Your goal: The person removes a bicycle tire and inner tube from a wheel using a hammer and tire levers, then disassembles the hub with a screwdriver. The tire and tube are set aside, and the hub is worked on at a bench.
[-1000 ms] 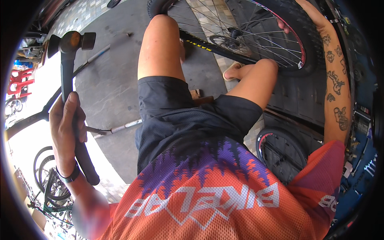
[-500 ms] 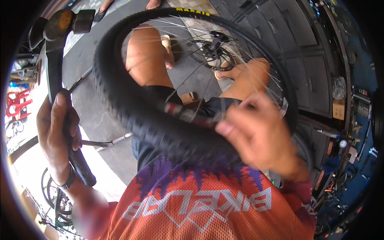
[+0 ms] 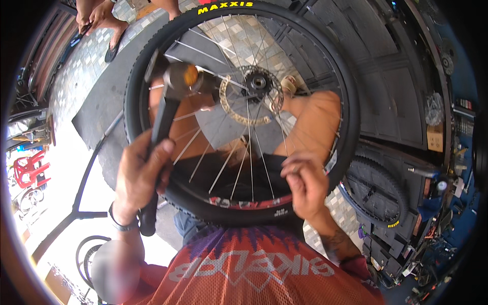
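My left hand (image 3: 144, 173) is closed around the handle of a hammer (image 3: 165, 112), whose metal head is raised over the left part of a bicycle wheel. The wheel has a black knobby tyre (image 3: 346, 91), thin spokes and a rim (image 3: 249, 204) with red and white markings. It rests against my lap, its face turned up towards me. A disc brake rotor (image 3: 247, 121) surrounds the hub (image 3: 258, 81). My right hand (image 3: 307, 185) is at the lower right of the rim, fingers curled together; whether anything is between them is hidden.
Another wheel (image 3: 376, 190) leans at the right beside dark drawers (image 3: 351, 40). Tools crowd a blue surface (image 3: 462, 173) at the far right. Another person's hands (image 3: 96, 16) and feet show at the upper left. Red plastic chairs (image 3: 31, 168) stand far left.
The wheel has swung from a steep tilt to facing me more fully. My left hand has carried the hammer rightwards over it. My right hand has moved slightly down and left.
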The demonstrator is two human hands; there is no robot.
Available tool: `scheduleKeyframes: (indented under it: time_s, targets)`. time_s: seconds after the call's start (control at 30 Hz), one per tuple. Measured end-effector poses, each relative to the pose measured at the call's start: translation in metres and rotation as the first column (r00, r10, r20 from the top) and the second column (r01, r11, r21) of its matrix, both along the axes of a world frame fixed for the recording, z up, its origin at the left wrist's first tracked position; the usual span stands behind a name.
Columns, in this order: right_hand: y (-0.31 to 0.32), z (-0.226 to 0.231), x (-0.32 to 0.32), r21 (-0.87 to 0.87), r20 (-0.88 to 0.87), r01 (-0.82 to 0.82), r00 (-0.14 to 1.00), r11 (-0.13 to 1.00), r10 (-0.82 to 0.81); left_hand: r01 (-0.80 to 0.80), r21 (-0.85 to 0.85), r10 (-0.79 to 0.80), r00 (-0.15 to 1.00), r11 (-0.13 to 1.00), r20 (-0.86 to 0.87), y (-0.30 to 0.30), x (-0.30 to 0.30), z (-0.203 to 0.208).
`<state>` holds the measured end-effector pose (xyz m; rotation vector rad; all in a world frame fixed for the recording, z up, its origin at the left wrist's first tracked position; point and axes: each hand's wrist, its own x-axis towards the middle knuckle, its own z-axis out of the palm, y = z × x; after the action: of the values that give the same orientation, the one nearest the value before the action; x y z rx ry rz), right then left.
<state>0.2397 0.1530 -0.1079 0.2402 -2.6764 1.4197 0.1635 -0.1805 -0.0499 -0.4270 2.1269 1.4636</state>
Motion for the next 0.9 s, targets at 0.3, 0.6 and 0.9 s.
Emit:
scheduleKeyframes:
  time_s: [0.3,0.6,0.9]
  targets:
    - [0.017,-0.009,-0.211,-0.055,-0.174,-0.244,0.957,0.968,0.231,-0.04,-0.054,0.046,0.993,0.998,0.108,0.002,-0.035,-0.017]
    - [0.021,-0.014,-0.232,-0.028,-0.033,-0.409,0.912,0.912,0.408,-0.058,-0.047,0.063,0.99,0.997,0.127,0.012,-0.062,-0.006]
    - [0.014,-0.049,-0.238,0.096,0.038,-0.417,0.909,0.904,0.415,0.108,-0.112,-0.092,0.986,0.988,0.138,0.032,-0.088,0.006]
